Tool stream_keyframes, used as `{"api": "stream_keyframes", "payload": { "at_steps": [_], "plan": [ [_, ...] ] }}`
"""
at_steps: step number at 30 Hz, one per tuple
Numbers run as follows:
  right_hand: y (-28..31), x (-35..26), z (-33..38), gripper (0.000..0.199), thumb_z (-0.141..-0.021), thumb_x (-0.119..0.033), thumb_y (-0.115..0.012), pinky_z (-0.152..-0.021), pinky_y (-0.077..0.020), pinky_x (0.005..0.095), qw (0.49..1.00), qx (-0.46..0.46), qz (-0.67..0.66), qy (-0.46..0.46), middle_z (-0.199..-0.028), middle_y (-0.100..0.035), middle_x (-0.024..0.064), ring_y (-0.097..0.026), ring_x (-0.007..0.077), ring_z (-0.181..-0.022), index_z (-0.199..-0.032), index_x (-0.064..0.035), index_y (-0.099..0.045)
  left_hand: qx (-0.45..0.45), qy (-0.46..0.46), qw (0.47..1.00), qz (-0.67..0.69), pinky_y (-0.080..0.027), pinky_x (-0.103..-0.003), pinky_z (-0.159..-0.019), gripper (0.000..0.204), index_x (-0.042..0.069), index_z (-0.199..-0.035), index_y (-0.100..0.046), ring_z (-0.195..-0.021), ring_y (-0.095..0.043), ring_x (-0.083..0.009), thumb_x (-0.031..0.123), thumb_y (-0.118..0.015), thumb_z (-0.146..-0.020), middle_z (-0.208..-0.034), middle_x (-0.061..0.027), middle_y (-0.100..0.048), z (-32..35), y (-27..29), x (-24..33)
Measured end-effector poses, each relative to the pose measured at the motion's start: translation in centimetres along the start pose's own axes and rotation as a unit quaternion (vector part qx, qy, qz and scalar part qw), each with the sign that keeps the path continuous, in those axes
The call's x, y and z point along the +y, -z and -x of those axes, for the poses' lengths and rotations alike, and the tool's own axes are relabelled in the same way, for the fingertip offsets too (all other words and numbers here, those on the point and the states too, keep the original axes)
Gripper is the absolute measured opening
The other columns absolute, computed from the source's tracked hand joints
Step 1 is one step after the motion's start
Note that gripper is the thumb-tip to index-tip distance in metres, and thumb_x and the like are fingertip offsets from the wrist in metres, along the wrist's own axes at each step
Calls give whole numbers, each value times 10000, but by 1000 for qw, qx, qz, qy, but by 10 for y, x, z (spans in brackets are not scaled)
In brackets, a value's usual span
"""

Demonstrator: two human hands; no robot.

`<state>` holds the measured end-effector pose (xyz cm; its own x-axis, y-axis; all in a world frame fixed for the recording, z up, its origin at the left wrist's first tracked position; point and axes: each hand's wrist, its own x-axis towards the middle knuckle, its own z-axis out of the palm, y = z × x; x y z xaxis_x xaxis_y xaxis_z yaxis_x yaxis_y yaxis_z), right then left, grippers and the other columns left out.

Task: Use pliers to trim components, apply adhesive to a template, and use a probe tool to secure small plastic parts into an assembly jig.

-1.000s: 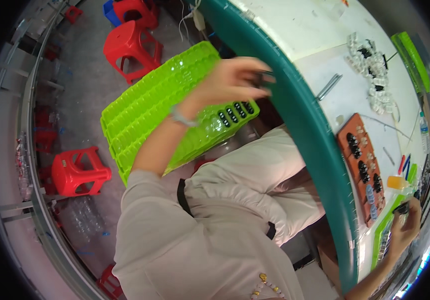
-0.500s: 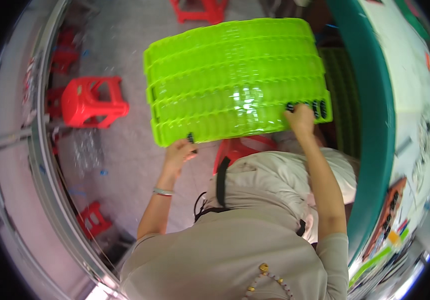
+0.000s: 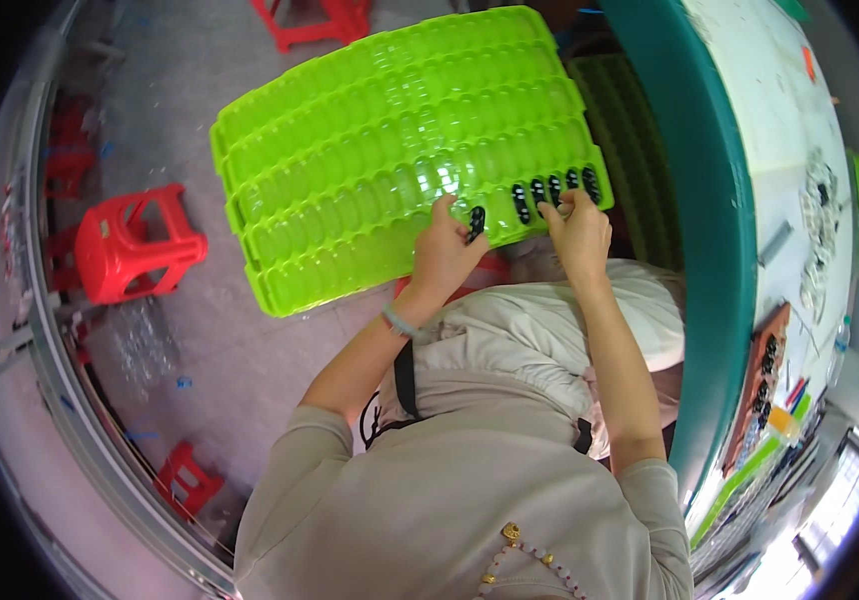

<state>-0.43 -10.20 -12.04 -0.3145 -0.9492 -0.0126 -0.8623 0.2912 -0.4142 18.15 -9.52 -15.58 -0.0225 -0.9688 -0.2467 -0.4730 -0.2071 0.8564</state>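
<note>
A bright green moulded plastic tray (image 3: 350, 170) with rows of oval pockets lies tilted in front of my lap. Several glossy black oblong pieces (image 3: 521, 203) sit side by side in the pockets of its near row, at the right end. My left hand (image 3: 440, 255) is closed with another black oblong piece (image 3: 477, 222) between its fingers, just over the near row, left of the others. My right hand (image 3: 582, 235) pinches at the lower end of one seated piece (image 3: 555, 188), its thumb and index finger at the pocket.
To the right runs a green-edged white table (image 3: 790, 200) bearing small loose parts and a brown tray of black pieces (image 3: 765, 375). More trays (image 3: 630, 150) stand below its edge. Red plastic stools (image 3: 135, 240) and clear plastic wrap (image 3: 145, 340) are on the floor at left.
My left hand has moved rightward from the tray's near-left corner to its near row, with a black piece. More black pieces now show in the pockets. The tray appears farther left in view.
</note>
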Motion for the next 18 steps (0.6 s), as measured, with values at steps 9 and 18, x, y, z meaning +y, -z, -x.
{"api": "stream_keyframes", "payload": {
  "at_steps": [9,18],
  "plan": [
    [67,48,77,185,-790,-123,-669,-577,-482,296,966,51,-231,-102,-706,-632,120,-607,152,-622,-900,16,-618,-17,-85,993,-78,-459,-439,-780,805,-110,-1309,-225,-913,-555,-439,62,-679,-667,-1013,-302,-548,-40,-81,28],
    [232,71,190,262,-710,-56,-735,-660,-502,348,957,239,-157,-43,-880,-639,124,-624,268,-749,-942,-14,-621,-73,-122,960,-240,-463,-361,-782,617,-40,-1218,-457,-920,-547,-291,185,-751,-724,-1066,-174,-531,-28,-40,100]
  ]
}}
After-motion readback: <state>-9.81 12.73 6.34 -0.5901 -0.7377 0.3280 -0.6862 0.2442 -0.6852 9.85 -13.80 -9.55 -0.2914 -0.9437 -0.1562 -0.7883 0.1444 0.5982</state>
